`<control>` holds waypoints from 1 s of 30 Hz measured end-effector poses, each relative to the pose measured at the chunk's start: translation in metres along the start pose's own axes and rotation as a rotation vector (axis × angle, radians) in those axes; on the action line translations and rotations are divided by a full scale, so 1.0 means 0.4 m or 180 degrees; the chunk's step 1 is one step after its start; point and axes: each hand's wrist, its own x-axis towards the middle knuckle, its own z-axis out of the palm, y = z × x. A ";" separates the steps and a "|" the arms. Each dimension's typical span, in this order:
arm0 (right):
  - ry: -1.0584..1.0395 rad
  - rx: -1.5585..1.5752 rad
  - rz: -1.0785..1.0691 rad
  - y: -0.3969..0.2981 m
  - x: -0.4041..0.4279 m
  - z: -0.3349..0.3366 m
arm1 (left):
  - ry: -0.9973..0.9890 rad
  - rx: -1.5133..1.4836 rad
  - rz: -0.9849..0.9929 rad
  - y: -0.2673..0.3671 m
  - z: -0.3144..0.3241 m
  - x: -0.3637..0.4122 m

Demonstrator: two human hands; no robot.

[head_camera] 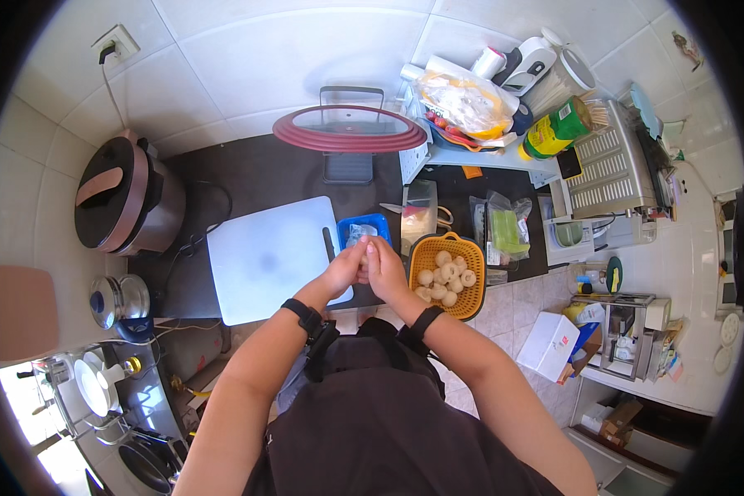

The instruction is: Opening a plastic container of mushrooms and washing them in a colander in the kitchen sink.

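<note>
My left hand (pixel 343 270) and my right hand (pixel 385 268) meet, thumbs side by side, over the near edge of a small blue plastic tray (pixel 381 224). Their curled fingers hide whatever may be between them. Inside the tray is crumpled clear plastic (pixel 361 232). Left of the hands lies a white cutting board (pixel 266 260) with a dark-edged handle slot. Close to my right hand, a yellow plastic basket (pixel 471 303) nested in a dark bowl holds several whole white mushrooms (pixel 449 273).
A pressure cooker (pixel 130 198) and a steel pot (pixel 121 301) stand left. Behind are a red-rimmed glass lid (pixel 350 127) on a stand and a loaded pale shelf (pixel 493 160). Scissors (pixel 445 217), partly under a plastic bag, and packaged green food (pixel 507 229) lie near the basket.
</note>
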 end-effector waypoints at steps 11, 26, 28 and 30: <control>-0.0170 -0.0114 -0.0365 0.005 0.024 -0.039 | -0.0453 -0.0731 -0.0159 0.027 -0.053 -0.023; 0.0198 -0.0954 -0.0445 -0.007 0.009 -0.009 | -0.0024 -0.0765 -0.0428 -0.016 -0.060 0.019; 0.0180 -0.0928 -0.0498 -0.006 0.009 -0.017 | 0.0004 -0.0840 -0.0363 -0.017 -0.056 0.022; 0.0163 -0.0906 -0.0550 -0.010 0.009 -0.034 | -0.0105 -0.0844 -0.0417 -0.008 -0.059 0.017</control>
